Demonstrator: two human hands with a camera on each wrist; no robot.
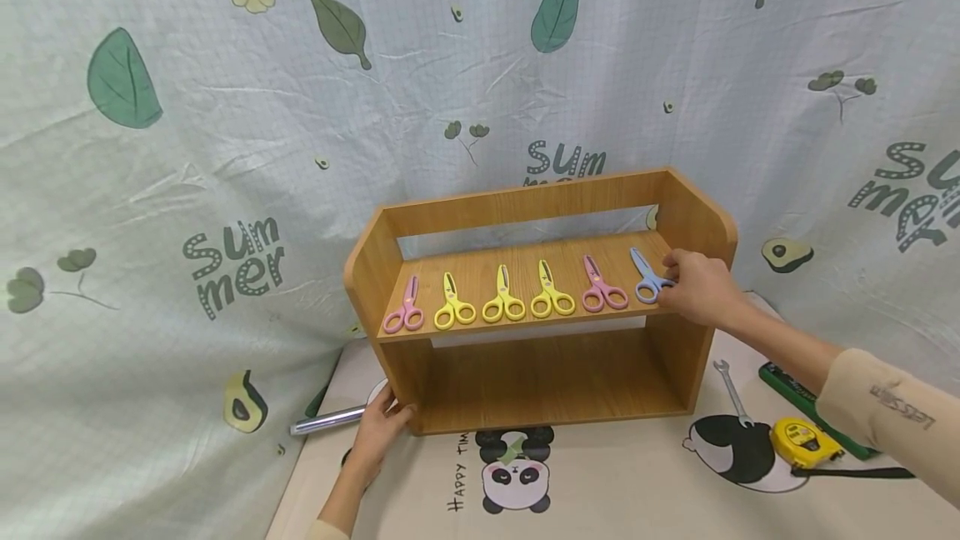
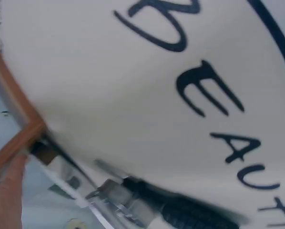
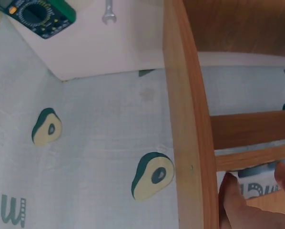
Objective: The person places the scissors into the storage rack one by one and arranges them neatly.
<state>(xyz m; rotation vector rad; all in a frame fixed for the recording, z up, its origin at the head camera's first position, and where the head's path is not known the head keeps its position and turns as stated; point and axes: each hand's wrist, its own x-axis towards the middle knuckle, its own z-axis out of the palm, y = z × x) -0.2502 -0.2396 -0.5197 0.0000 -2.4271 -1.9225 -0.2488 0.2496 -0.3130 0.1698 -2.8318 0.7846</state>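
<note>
A two-tier wooden shelf stands on the table. Along its upper board lies a row of small scissors: pink scissors at the left end, several yellow ones, another pink pair, then blue scissors at the right end. My right hand pinches the blue scissors by the handle, beside the right side panel. In the right wrist view, thumb and finger sit at either end of a bluish piece. My left hand grips the lower front corner of the left side panel.
Right of the shelf lie a wrench, a yellow tape measure and a green-cased multimeter. At left is a silver metal bar; a dark-handled screwdriver shows in the left wrist view. A printed curtain hangs behind.
</note>
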